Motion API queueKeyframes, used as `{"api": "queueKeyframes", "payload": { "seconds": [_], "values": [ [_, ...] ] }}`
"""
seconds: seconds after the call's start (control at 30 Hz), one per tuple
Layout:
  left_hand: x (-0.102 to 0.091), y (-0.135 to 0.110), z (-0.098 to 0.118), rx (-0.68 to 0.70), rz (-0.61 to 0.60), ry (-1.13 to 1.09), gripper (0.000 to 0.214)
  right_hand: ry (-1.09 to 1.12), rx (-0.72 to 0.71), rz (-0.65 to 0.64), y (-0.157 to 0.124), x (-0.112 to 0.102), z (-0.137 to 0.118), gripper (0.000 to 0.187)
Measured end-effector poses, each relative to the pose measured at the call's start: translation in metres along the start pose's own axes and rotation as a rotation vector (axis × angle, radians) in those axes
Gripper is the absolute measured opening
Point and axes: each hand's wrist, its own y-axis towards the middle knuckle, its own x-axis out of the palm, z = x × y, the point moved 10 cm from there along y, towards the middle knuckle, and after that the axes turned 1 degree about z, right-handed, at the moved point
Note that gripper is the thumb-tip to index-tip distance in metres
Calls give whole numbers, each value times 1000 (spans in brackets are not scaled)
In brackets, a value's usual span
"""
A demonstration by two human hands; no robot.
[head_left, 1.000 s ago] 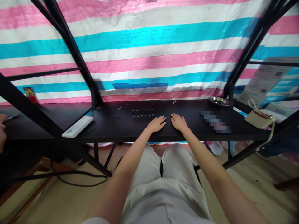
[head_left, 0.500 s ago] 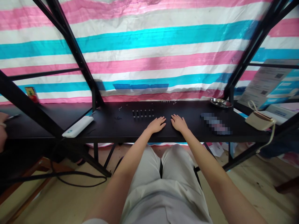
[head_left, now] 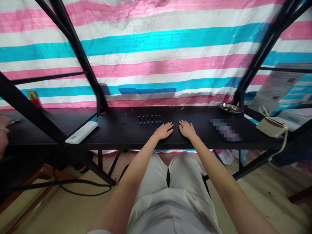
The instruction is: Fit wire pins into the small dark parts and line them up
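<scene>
My left hand (head_left: 163, 130) lies flat and open on the black table (head_left: 131, 135), fingers stretched forward and holding nothing. Beside it, my right hand (head_left: 187, 128) rests the same way, palm down and open. Just beyond the left hand stands a row of several small dark upright pieces (head_left: 149, 119). A second row of tiny pieces (head_left: 173, 106) sits near the table's far edge.
A white power bank (head_left: 81, 132) lies at the left with a cable hanging to the floor. At the right are a metal dish (head_left: 230, 108), a blurred flat object (head_left: 225, 129) and a cream pouch (head_left: 271, 126). Black frame bars cross overhead. Another person's hand (head_left: 3, 136) shows at far left.
</scene>
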Motion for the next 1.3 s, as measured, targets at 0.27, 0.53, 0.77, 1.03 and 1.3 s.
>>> {"api": "queueKeyframes", "payload": {
  "seconds": [0.27,0.53,0.77,1.03,1.3],
  "values": [
    [1,0,-1,-3,-2,-11,50,2,7,0,-1,-1,0,47],
    [-12,-3,0,-15,119,-104,41,2,8,0,-1,-1,-1,46],
    [-62,-39,-61,-469,721,-386,34,121,-254,-82,1,0,-38,41],
    [-60,-49,-89,-563,876,-573,31,127,-371,-239,18,21,-100,43],
    [-62,-51,-88,-567,857,-523,30,101,-400,-198,32,28,-115,44]
  ]
}}
